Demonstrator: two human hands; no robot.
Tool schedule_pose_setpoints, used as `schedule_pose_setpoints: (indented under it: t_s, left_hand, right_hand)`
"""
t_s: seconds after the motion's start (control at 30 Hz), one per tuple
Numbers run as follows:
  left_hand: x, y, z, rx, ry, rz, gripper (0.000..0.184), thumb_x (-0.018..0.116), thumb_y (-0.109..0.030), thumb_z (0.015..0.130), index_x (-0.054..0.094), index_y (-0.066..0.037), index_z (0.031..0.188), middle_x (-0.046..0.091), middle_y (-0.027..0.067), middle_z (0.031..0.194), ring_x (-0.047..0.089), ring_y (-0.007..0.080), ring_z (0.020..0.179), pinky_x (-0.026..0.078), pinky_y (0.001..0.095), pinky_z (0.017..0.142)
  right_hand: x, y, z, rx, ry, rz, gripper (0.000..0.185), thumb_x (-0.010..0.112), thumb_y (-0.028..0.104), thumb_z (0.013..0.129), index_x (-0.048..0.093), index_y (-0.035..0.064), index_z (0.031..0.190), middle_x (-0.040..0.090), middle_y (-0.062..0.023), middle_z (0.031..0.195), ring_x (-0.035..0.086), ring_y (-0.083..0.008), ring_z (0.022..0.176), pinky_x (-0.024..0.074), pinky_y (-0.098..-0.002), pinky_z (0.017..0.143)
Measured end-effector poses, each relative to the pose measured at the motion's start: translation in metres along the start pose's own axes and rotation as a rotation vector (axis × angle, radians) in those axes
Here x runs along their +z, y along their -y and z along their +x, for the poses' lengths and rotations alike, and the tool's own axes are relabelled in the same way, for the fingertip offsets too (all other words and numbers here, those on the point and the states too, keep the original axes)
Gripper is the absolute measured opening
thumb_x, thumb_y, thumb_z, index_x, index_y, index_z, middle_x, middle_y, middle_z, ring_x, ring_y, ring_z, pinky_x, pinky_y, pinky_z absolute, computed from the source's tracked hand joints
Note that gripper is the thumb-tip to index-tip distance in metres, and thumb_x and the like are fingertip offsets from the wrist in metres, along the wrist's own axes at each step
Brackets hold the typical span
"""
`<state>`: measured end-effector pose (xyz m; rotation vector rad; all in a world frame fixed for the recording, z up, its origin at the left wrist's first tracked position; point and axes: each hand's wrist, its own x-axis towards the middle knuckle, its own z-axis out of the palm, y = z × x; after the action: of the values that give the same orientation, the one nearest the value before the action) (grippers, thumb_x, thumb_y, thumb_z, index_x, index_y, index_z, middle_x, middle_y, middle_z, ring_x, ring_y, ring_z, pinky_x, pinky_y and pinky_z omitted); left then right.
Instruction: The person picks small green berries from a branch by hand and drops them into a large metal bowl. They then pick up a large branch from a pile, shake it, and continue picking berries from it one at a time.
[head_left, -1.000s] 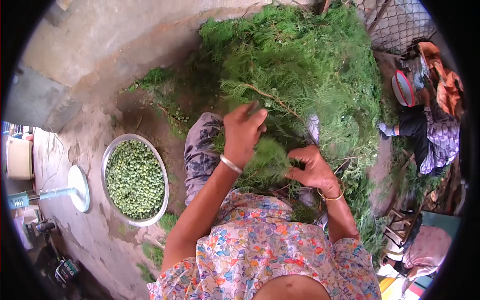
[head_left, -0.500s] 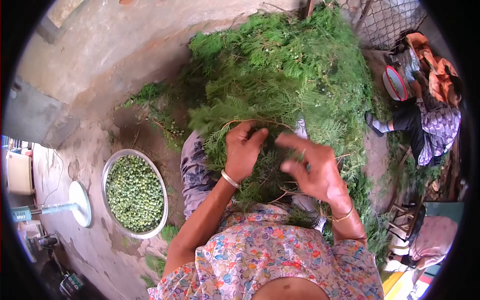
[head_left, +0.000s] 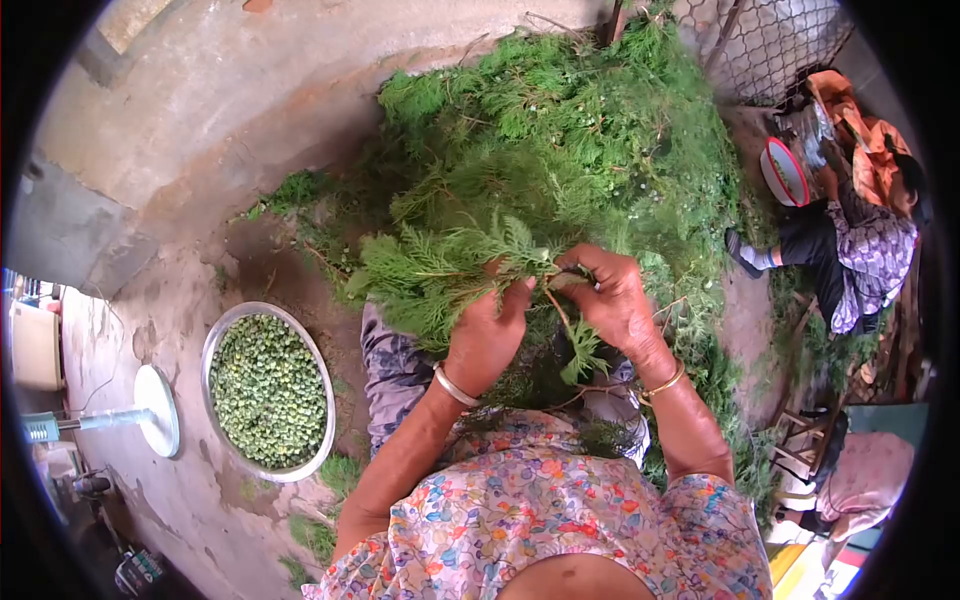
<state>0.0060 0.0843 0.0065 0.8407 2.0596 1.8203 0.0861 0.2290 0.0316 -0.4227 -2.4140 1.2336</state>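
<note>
right hand (head_left: 612, 302) moved in, fingers pinching sprig (head_left: 425, 275) | left hand (head_left: 487, 338) curled closed on it

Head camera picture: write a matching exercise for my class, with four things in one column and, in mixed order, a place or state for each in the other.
Things:
1. Leafy green sprig
2. Round metal tray
3. Gold-coloured bangle
4. Red-rimmed white basin

Places or states:
A. Around the wearer's right wrist
B. Beside the seated person at the right of the picture
C. Held between the left hand and the right hand
D. On the ground, heaped with small green pieces

Right pairs: 1-C, 2-D, 3-A, 4-B
</note>
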Motion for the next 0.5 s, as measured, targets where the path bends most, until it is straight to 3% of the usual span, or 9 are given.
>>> schedule_pose_setpoints:
  t_s: [0.03,0.1,0.17,0.2,0.23,0.3,0.4,0.5]
  left_hand:
    - [-0.001,0.004,-0.002,-0.148,0.009,0.003,0.009,0.058,-0.006,0.089,0.062,0.002,0.085,0.057,0.0004,0.065,0.046,0.0087,0.053,0.037,0.0252,0.049]
    - [0.001,0.008,-0.002,-0.127,-0.040,-0.037,0.013,0.056,-0.007,0.092,0.062,0.001,0.083,0.058,-0.0018,0.066,0.049,0.0081,0.054,0.039,0.0251,0.050]
    - [0.003,0.006,0.002,-0.258,-0.126,-0.493,0.010,0.056,-0.005,0.091,0.062,0.000,0.085,0.058,-0.0019,0.067,0.051,0.0075,0.054,0.042,0.0250,0.050]
    - [-0.002,0.038,-0.002,-0.081,-0.006,-0.085,0.010,0.055,-0.007,0.092,0.062,0.000,0.090,0.061,0.0012,0.072,0.051,0.0090,0.052,0.043,0.0242,0.050]
    - [-0.015,0.041,0.000,-0.084,-0.006,-0.083,0.010,0.055,-0.007,0.092,0.062,0.000,0.090,0.061,0.0012,0.072,0.051,0.0090,0.052,0.043,0.0242,0.050]
    - [-0.045,0.048,0.008,-0.347,-0.044,-0.471,0.007,0.057,-0.008,0.090,0.059,-0.003,0.095,0.060,0.0058,0.078,0.052,0.0106,0.058,0.043,0.0251,0.050]
    - [-0.072,0.053,0.019,-0.745,-0.104,-1.057,0.014,0.059,-0.009,0.089,0.054,-0.007,0.102,0.059,0.0126,0.089,0.053,0.0130,0.066,0.043,0.0264,0.051]
    - [-0.077,0.049,0.019,-0.604,0.064,-1.161,0.009,0.056,-0.015,0.093,0.055,-0.008,0.098,0.056,0.0100,0.083,0.049,0.0123,0.068,0.040,0.0227,0.049]
  right_hand:
    - [0.003,0.000,0.000,0.003,0.003,-0.004,0.013,0.070,0.000,0.075,0.063,0.0006,0.085,0.061,-0.0121,0.069,0.057,-0.0182,0.058,0.0447,-0.0308,0.055]
    - [0.008,-0.003,0.000,-0.134,-0.044,-0.041,0.014,0.071,-0.001,0.074,0.063,0.0007,0.085,0.062,-0.0127,0.071,0.060,-0.0228,0.061,0.0458,-0.0320,0.056]
    - [0.010,-0.007,-0.002,-0.146,-0.047,-0.074,0.016,0.072,-0.001,0.072,0.063,0.0012,0.085,0.063,-0.0132,0.075,0.062,-0.0271,0.066,0.0471,-0.0330,0.058]
    - [0.009,-0.008,-0.004,-0.154,-0.048,-0.076,0.016,0.072,-0.001,0.071,0.063,0.0013,0.084,0.063,-0.0133,0.076,0.063,-0.0277,0.068,0.0475,-0.0331,0.060]
    - [0.009,-0.010,-0.006,-0.161,-0.050,-0.075,0.017,0.072,-0.002,0.070,0.063,0.0014,0.083,0.063,-0.0134,0.077,0.063,-0.0283,0.070,0.0478,-0.0332,0.061]
    - [0.003,-0.013,-0.010,-0.158,-0.065,-0.075,0.019,0.071,-0.005,0.069,0.062,0.0028,0.084,0.065,-0.0122,0.081,0.063,-0.0300,0.075,0.0494,-0.0343,0.065]
    - [0.001,-0.025,-0.015,-0.379,-0.041,-0.120,0.029,0.065,-0.009,0.065,0.061,0.0060,0.090,0.066,-0.0111,0.086,0.063,-0.0303,0.080,0.0515,-0.0377,0.070]
    - [0.000,-0.028,-0.016,-0.411,0.003,-0.212,0.027,0.065,-0.005,0.066,0.062,0.0059,0.090,0.066,-0.0118,0.088,0.063,-0.0306,0.080,0.0510,-0.0375,0.072]
